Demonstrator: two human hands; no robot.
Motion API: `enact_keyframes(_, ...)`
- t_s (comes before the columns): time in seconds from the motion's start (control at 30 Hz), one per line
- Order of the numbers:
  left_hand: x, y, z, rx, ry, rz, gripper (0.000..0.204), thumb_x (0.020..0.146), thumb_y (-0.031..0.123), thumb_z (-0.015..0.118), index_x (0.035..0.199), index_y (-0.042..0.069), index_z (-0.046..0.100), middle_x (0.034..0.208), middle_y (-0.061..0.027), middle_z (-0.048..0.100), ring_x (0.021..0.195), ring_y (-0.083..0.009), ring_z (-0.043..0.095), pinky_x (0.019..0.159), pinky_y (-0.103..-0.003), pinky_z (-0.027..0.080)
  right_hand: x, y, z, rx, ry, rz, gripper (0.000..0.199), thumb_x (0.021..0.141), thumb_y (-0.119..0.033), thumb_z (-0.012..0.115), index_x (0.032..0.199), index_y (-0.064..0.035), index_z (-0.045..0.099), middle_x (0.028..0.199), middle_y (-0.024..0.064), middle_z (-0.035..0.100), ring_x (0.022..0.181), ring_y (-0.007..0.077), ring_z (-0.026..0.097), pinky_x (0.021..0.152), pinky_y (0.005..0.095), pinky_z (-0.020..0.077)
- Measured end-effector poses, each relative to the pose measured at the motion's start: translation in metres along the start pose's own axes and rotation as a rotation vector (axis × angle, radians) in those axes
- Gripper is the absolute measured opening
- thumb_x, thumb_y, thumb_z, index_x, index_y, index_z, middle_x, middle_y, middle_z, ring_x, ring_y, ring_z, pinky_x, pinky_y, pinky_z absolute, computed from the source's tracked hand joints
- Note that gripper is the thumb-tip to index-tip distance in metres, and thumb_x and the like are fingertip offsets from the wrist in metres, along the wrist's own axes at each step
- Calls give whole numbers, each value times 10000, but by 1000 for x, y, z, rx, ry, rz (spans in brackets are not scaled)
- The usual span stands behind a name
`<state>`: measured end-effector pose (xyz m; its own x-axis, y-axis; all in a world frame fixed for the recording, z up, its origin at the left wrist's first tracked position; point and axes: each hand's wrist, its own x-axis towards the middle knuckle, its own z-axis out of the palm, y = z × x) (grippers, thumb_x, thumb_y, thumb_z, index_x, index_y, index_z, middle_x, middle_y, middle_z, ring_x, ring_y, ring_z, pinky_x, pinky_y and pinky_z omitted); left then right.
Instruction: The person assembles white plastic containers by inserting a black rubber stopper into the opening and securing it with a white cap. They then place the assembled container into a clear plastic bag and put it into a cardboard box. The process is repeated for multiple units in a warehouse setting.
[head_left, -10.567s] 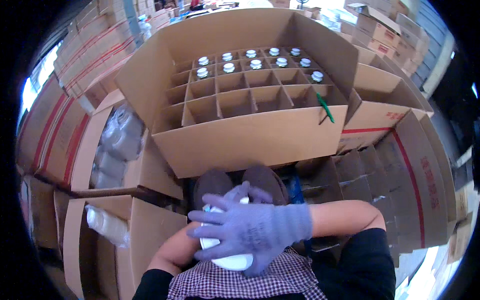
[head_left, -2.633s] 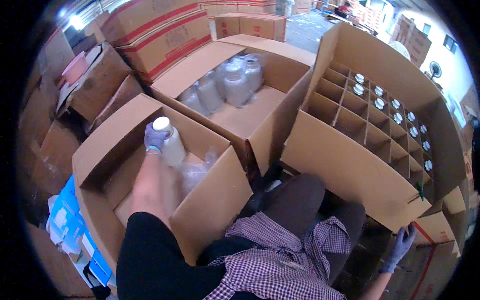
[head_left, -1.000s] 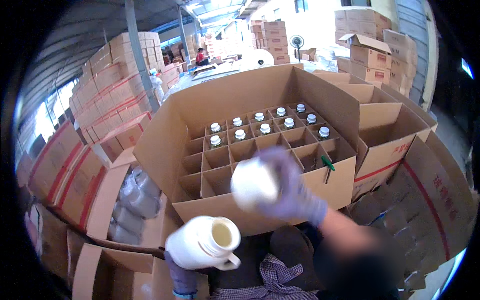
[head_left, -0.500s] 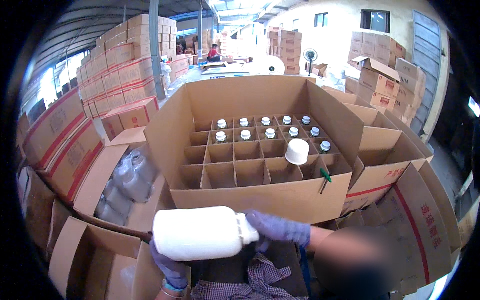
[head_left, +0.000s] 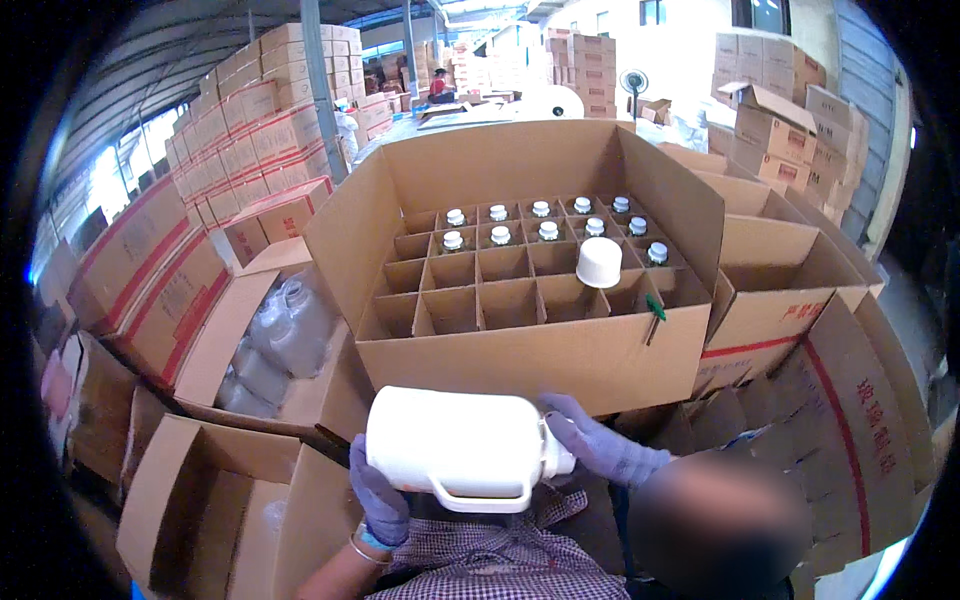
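A white flask (head_left: 450, 435) with a side handle lies level in front of me, its neck to the right and its handle toward my body. My gloved left hand (head_left: 380, 495) grips it at the base end, with some fingers hidden beneath. At the neck, my gloved right hand (head_left: 605, 445) is closed around the flask's mouth. Just beyond stands a large carton (head_left: 520, 365) split by cardboard dividers. Several white-capped tops (head_left: 548, 231) poke up from its far cells. A white cup-shaped lid (head_left: 599, 263) rests on the dividers at the near right.
A slim green-topped tool (head_left: 655, 306) is stuck at the carton's near wall. To the left, an open box (head_left: 280, 345) holds clear plastic-wrapped items, above another open box (head_left: 215, 510). Open cartons (head_left: 780, 260) crowd the right. Stacked boxes, a fan (head_left: 633, 82) and a person (head_left: 439, 88) are farther back.
The flask has rolled in my hands, so its handle now shows on the near side. My view has tipped down and shifted a little left. Both hands stay on the flask.
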<state>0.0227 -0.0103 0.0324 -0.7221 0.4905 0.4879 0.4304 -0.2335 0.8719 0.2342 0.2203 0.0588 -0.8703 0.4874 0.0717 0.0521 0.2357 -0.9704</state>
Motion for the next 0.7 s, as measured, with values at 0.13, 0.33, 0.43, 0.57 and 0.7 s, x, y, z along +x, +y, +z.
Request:
enact_keyframes(0.13, 41, 5, 11, 54, -137, 64, 528, 1083, 457, 325, 1241, 5, 547, 1112, -133, 640, 996, -206, 619, 870, -362, 505, -33, -41, -8, -389, 192, -293, 613, 935, -406, 669, 1367, -5, 502, 1364, 198, 538, 1269, 347, 527, 1067, 425, 437)
enact_keyframes(0.33, 180, -2, 44, 403, -166, 246, 335, 1024, 324, 498, 935, 26, 622, 901, -160, 639, 815, -303, 628, 731, -454, 482, -60, -35, -50, -987, 497, -979, 609, 702, -390, 853, 1246, -238, 626, 1243, 116, 598, 1097, 343, 600, 869, 430, 505)
enact_keyframes(0.43, 216, -5, 84, 959, -295, 791, 375, 894, 432, 663, 912, 59, 629, 878, -168, 605, 832, -352, 585, 739, -480, 449, -69, -21, -59, -740, 633, -720, 698, 676, -405, 910, 1214, -129, 561, 1250, 202, 532, 1105, 344, 567, 892, 459, 489)
enact_keyframes(0.57, 240, -37, 110, 1148, -709, 760, 449, 888, 511, 647, 981, 71, 659, 951, -168, 630, 918, -335, 624, 790, -463, 474, -86, 11, -68, -721, 739, -671, 700, 672, -401, 913, 1183, -104, 538, 1246, 200, 529, 1104, 344, 560, 898, 463, 488)
enact_keyframes(0.7, 301, -36, 156, 1112, -522, 615, 400, 920, 473, 614, 988, 79, 637, 934, -182, 637, 886, -363, 637, 810, -490, 486, -107, 53, -65, -387, 873, -509, 761, 656, -423, 916, 1251, -152, 527, 1269, 202, 504, 1114, 353, 537, 928, 497, 469)
